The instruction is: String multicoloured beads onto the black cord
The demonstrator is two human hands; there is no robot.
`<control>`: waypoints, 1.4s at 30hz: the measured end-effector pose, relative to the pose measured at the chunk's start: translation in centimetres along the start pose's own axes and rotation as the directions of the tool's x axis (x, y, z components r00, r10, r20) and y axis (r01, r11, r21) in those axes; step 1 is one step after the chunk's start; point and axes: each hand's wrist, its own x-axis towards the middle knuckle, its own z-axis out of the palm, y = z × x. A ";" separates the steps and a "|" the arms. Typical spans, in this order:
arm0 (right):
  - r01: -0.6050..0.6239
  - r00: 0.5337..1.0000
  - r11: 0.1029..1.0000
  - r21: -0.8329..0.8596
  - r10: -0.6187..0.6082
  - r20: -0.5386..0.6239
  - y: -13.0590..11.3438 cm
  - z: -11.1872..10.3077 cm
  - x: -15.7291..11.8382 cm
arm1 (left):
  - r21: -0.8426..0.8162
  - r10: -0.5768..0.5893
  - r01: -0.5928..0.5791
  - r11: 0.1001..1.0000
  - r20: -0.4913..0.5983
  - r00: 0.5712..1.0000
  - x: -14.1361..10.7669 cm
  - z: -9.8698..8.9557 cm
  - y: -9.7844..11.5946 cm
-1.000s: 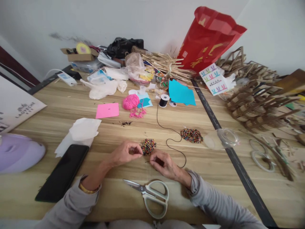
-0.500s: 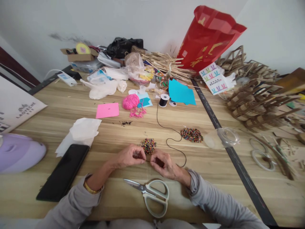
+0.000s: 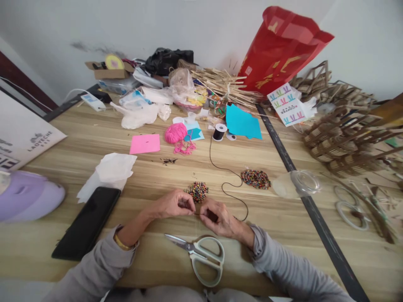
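Note:
My left hand (image 3: 176, 204) and my right hand (image 3: 218, 217) are close together, each closed in a pinch on a thin black cord (image 3: 197, 214). A short stretch of it shows between the fingertips. From my right hand the cord curves away over the table to a spool of black cord (image 3: 219, 132). Just beyond my fingers lies a small heap of colourful beads (image 3: 197, 191). A pair of scissors (image 3: 201, 256) with white handles rests below my hands, blades pointing left. To the right sits a pile of strung beads (image 3: 256, 179).
On the left are a black phone (image 3: 86, 224), crumpled white paper (image 3: 108, 174) and a purple device (image 3: 31, 195). Farther back lie a pink card (image 3: 145, 144), pink yarn (image 3: 175, 133) and blue sheets (image 3: 243, 121). Woven baskets (image 3: 336, 142) and a red bag (image 3: 280, 54) stand at the right.
The whole view has shifted slightly, so things appear a little farther right. Both hands keep their pinch on the cord, with hardly any movement.

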 end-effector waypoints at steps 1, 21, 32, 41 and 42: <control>-0.001 1.000 1.000 0.004 0.001 0.006 0.0 0.0 0.0 | -0.003 0.000 0.000 1.000 0.000 1.000 0.0 0.0 0.0; -0.017 1.000 1.000 -0.006 0.017 0.006 0.0 0.1 0.0 | -0.072 -0.002 0.000 0.997 -0.021 1.000 0.0 0.3 -0.4; -0.027 1.000 1.000 0.007 0.027 0.011 0.2 0.1 -0.1 | -0.079 -0.033 0.031 0.996 -0.019 0.999 0.1 0.5 -0.5; -0.029 0.999 1.000 -0.009 0.030 0.018 0.1 0.2 -0.1 | -0.110 -0.038 0.036 0.993 -0.010 0.999 0.0 0.6 -0.4; -0.030 0.999 0.999 -0.011 0.030 0.021 0.1 0.2 -0.1 | -0.114 -0.036 0.035 0.993 -0.011 0.999 0.1 0.6 -0.4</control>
